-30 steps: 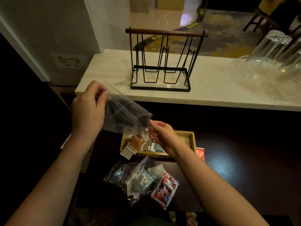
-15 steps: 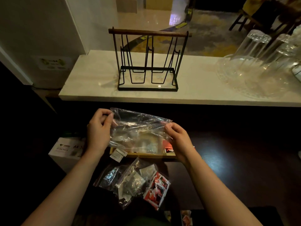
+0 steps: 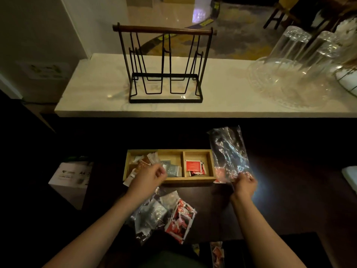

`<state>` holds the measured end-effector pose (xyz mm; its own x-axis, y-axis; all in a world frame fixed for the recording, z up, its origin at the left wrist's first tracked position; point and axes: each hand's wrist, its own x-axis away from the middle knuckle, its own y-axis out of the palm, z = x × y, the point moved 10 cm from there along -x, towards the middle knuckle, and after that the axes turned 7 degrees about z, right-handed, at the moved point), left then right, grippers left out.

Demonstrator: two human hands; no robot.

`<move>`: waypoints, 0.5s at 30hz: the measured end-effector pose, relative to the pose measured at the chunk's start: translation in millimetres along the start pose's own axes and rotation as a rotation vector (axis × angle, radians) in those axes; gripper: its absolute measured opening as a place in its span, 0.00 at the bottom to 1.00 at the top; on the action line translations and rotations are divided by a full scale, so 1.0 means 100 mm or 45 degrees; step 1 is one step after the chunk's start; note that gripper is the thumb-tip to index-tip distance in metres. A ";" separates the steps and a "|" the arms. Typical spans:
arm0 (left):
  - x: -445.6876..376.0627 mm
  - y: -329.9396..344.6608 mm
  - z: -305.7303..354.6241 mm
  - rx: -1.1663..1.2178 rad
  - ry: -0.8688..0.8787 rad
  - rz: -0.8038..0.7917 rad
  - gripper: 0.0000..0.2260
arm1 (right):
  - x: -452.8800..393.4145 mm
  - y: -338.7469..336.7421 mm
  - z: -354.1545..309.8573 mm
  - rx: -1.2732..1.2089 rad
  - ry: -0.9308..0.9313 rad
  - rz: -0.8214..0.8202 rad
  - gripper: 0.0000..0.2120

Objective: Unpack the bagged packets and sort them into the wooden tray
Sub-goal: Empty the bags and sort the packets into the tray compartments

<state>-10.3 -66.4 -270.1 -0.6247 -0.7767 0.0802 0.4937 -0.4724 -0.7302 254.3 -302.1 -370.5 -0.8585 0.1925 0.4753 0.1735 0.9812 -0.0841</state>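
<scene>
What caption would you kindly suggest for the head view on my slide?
Right hand lifts an emptied clear bag while left hand reaches into the wooden tray.

I read this as a hotel or café service counter: pale marble ledge (image 3: 222,89), upturned glasses (image 3: 289,49) on a glass tray (image 3: 301,101), wire rack (image 3: 164,64), patterned carpet (image 3: 241,35) beyond.

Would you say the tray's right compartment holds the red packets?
Yes, the red packets lie in the right compartment of the wooden tray.

Black wire rack (image 3: 165,68) on pale counter (image 3: 96,89), upturned glasses (image 3: 289,53), white box (image 3: 70,176)
</scene>
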 end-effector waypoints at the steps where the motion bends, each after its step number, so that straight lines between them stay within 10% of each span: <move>1: 0.06 0.14 -0.04 -0.080 -0.013 -0.085 0.01 | -0.08 -0.09 0.08 0.065 0.004 0.036 0.09; 15: 0.36 0.51 -0.88 -0.567 -0.300 -0.349 0.11 | -0.25 -0.26 0.44 0.965 -0.182 -0.040 0.15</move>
<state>-61.2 -82.1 -363.8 -0.5173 -0.7463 0.4188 -0.0017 -0.4884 -0.8726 249.5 -331.6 -418.9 -0.9204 0.1136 0.3742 -0.1857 0.7152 -0.6738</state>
